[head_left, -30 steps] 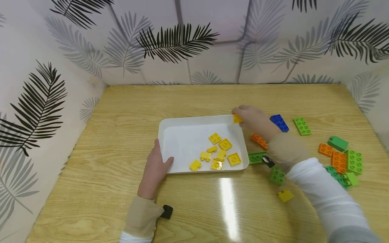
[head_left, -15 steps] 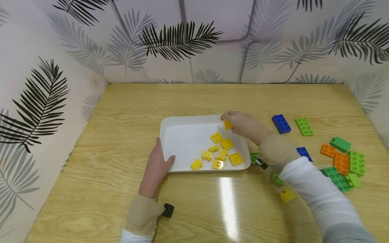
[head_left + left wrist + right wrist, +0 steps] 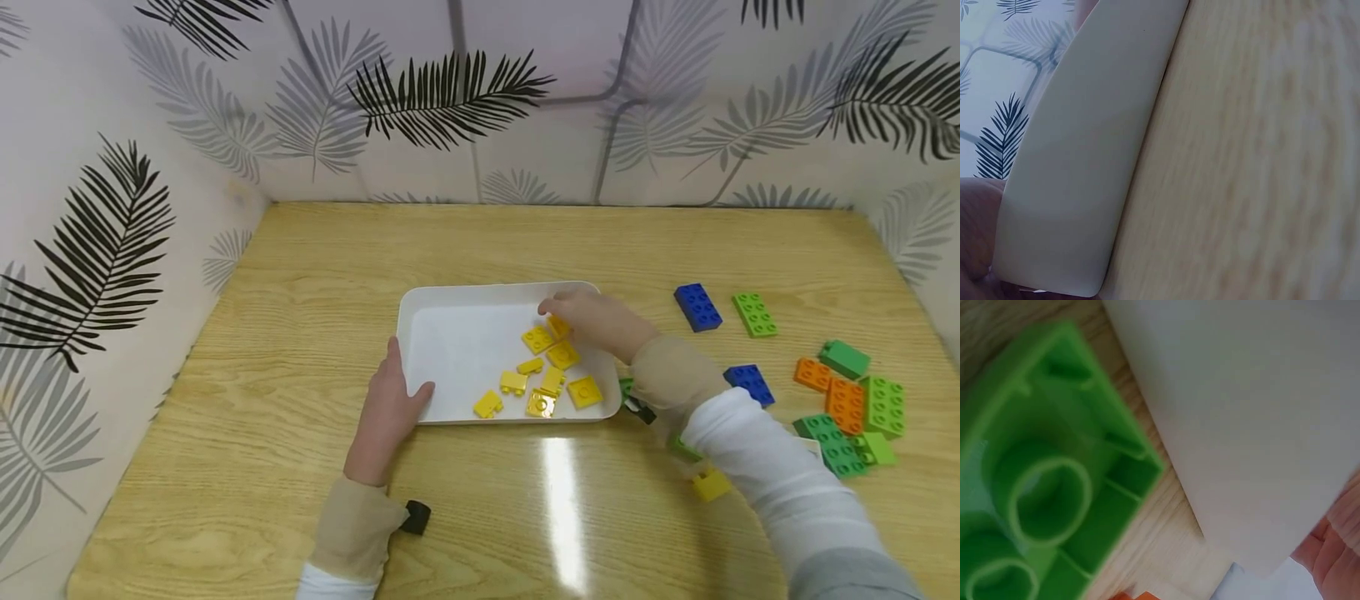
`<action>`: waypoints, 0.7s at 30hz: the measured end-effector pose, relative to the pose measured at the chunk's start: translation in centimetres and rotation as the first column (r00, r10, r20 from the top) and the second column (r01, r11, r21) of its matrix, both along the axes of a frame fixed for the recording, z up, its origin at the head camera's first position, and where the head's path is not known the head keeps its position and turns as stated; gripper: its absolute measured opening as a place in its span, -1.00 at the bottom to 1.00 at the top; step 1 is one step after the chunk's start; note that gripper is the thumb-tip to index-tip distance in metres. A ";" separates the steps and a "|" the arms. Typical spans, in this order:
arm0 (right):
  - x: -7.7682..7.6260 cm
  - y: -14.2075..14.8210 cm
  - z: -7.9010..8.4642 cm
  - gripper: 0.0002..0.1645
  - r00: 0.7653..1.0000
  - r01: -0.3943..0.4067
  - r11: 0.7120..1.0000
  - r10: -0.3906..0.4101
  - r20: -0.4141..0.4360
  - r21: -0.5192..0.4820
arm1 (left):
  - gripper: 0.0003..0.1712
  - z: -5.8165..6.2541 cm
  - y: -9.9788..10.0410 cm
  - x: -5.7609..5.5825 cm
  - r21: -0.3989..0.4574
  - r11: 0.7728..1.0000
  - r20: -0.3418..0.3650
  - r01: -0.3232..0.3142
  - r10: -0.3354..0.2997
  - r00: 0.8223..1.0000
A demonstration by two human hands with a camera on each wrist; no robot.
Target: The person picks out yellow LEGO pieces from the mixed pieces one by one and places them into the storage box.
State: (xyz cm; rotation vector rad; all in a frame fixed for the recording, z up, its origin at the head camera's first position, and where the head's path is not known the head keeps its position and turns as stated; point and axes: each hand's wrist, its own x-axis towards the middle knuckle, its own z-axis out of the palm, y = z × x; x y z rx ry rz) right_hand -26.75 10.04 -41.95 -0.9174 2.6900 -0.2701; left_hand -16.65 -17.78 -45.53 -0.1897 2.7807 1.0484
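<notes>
A shallow white tray (image 3: 450, 293) lies on the wooden table, with several yellow toy building bricks (image 3: 513, 382) in its right half. My left hand (image 3: 384, 412) holds the tray's near left corner, fingers along the left side and thumb at the front rim. The tray's wall (image 3: 1079, 156) fills much of the left wrist view. Over the right part of the tray, my right hand (image 3: 600, 321) holds a yellow brick (image 3: 557, 326) low beside the others; the hand partly covers it. In the right wrist view, fingers (image 3: 1338, 544) show beyond the tray wall.
Right of the tray lie blue bricks (image 3: 697, 307), orange bricks (image 3: 845, 405) and green bricks (image 3: 831, 443). An upturned green brick (image 3: 1041, 469) sits close to the tray's right side. One yellow brick (image 3: 711, 483) lies under the right forearm. A patterned wall (image 3: 525, 150) stands behind the table.
My right hand has moved left and down from the tray's far right corner, carrying the yellow brick to the other yellow bricks. The left hand stays at the tray corner.
</notes>
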 end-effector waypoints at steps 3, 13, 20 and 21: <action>0.0 -0.1 0.1 -0.42 1.000 0.001 1.000 -0.001 0.016 0.024 | -0.04 0.0 0.0 0.0 0.004 1.000 -0.001 0.000 0.000 1.000; 0.3 0.4 1.1 -0.41 0.999 0.023 0.999 -0.025 0.036 0.049 | -0.05 0.0 0.1 0.0 -0.003 1.000 0.009 -0.006 0.006 1.000; 0.8 1.6 1.6 -0.42 0.998 0.049 0.996 -0.053 0.044 0.074 | -0.05 0.1 0.2 0.0 -0.012 1.000 0.014 -0.008 0.009 1.000; 0.9 1.8 1.6 -0.42 0.998 0.053 0.995 -0.056 0.040 0.080 | -0.04 0.2 0.3 0.0 -0.012 1.000 0.014 -0.010 0.010 1.000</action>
